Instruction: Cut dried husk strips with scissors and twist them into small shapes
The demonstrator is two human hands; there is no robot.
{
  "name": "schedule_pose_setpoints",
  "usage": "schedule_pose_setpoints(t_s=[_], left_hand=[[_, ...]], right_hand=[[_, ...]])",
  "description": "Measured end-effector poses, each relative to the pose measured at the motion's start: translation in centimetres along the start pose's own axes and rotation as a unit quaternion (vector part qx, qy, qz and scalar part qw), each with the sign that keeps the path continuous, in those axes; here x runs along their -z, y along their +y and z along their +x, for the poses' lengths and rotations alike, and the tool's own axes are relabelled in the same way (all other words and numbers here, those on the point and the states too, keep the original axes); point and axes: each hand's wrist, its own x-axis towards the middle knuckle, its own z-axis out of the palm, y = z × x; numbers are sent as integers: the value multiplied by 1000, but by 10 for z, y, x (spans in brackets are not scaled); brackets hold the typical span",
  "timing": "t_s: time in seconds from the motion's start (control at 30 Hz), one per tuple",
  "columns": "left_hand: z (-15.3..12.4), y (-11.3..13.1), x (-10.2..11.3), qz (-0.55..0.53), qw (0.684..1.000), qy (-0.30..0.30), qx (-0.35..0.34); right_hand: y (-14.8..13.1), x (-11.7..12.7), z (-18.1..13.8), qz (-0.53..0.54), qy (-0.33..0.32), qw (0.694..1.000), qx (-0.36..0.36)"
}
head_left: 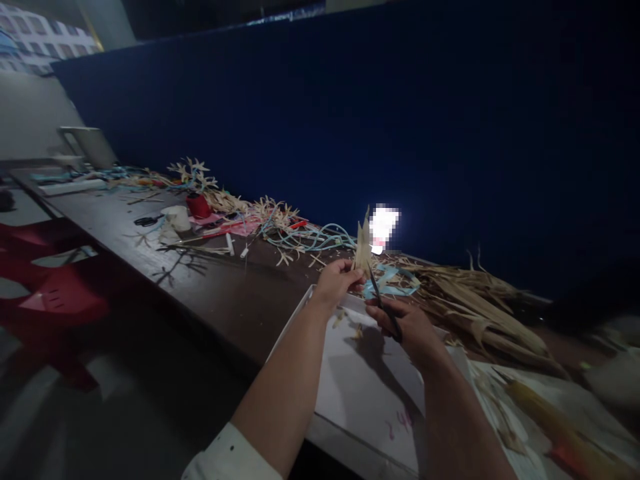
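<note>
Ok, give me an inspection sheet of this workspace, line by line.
Surface: long dark table with a white board on it.
Job's things: left hand holds a dried leaf piece upright; right hand grips scissors at it.
Clutter: dried leaves, red cup, second scissors, leaf scraps.
Hands: both closed on their items.
Cables: pale blue strips, kind unclear.
Surroundings: blue wall, red chairs.

My left hand (336,283) pinches with fingertips raised; my right hand (407,327) curls closed just beside it, both forearms stretched forward
</note>
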Motion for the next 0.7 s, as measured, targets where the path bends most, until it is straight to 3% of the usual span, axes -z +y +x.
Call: schedule_pose_setpoints(t_s=[0.7], left_hand=[[-1,1,-3,-21,1000,11,5]], right_hand=[[-16,-8,-6,-22,41,999,2]])
